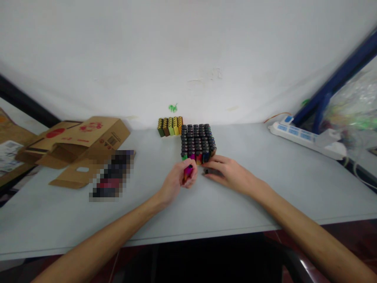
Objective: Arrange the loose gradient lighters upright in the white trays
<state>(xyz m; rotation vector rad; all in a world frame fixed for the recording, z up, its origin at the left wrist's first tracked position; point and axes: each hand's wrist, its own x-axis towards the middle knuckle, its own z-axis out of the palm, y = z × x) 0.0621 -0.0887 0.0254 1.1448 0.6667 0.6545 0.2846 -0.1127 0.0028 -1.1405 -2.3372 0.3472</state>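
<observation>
My left hand (188, 173) is closed around a purple-and-orange lighter (187, 173), its dark top pointing up. Just behind it stands a tight block of upright lighters (196, 141) with black tops; green, magenta, red and blue bodies show along its front row. At the front right corner of that block, my right hand (225, 171) rests low on the table, fingers bent and upper fingertips close against the lighters. Between its thumb and fingers is a small dark shape, too unclear to name. A smaller group of gold-topped lighters (170, 126) adjoins the block at the back left.
An open cardboard box (100, 135) lies on the table (244, 212) at left, beside a pixelated dark item (113, 177). On the right is a white power strip (306, 138) with a cable. The white wall (188, 59) rises behind, and a blue frame post (338, 82) slants at right.
</observation>
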